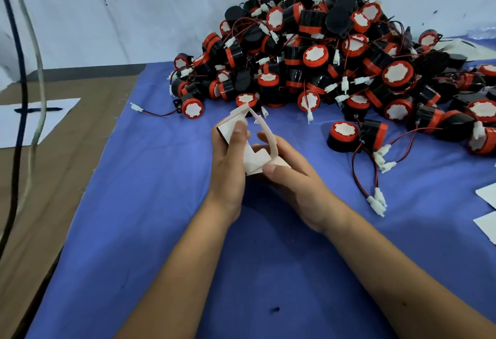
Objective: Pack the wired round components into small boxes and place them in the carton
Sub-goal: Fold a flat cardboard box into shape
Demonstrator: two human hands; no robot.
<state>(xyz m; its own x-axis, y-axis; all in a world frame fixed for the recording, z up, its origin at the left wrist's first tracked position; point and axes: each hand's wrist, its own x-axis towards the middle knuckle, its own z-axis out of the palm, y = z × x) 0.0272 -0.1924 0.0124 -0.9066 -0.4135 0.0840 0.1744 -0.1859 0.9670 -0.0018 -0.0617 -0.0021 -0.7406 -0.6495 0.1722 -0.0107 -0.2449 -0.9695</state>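
the left thumb [239,130] is pressing flat on the upper face of a small white box [251,145], with the other left fingers wrapping behind it, so the left hand [228,161] is clamped on the box. the right thumb [269,169] is pinching the box's lower near corner, and the right fingers [265,137] are curling up against a long flap [264,130] that is standing open. the right hand [292,174] is also closed on the box.

the box is being held in the air above the middle of the blue cloth [161,204], just in front of the pile [322,59] of black and red parts heaped toward the cloth's far right edge. its long axis is running from near right to far left, tilting up, with the open end pointing away toward the pile. whether anything is inside, i cannot tell.

judging from this, the box is only half formed. too hard a squeeze is likely to crease the thin card or fold the flap the wrong way, leaving it unable to close. the loose part [345,135] with trailing wires [375,177] is lying near the right hand, and a wire could snag and drag its neighbours. flat blanks [487,208] are sitting at the cloth's right edge. no carton is showing.
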